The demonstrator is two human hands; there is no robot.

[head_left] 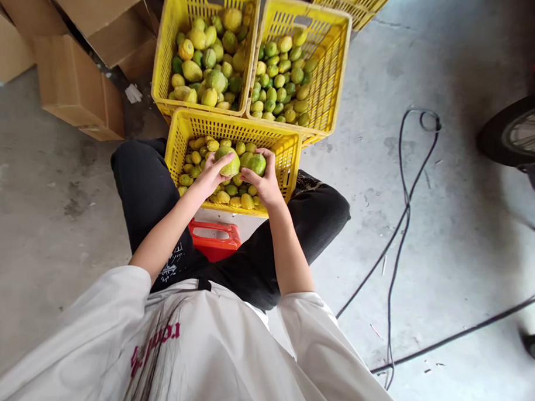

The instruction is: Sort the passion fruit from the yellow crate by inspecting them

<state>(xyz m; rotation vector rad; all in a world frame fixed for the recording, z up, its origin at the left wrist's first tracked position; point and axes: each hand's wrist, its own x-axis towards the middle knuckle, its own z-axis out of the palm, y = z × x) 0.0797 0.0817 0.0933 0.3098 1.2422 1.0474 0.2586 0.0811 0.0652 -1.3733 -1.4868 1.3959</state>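
My left hand point(210, 174) is closed around a large green-yellow lemon point(229, 163). Beside it, my right hand point(268, 182) grips a greener lemon point(257, 164) between thumb and fingers. Both fruits are held over the near yellow crate point(291, 160), a short way apart from each other. Under my hands, that crate holds many small yellow and green lemons point(224, 196). My hands hide some of the fruit below.
Behind stand a left yellow crate point(160, 74) of larger lemons and a right yellow crate point(331, 74) of smaller ones. Cardboard boxes point(74, 82) lie at left. A red plastic stool or basket point(215, 245) is between my legs. Black cable point(408, 205) and a wheel point(511, 130) are at right.
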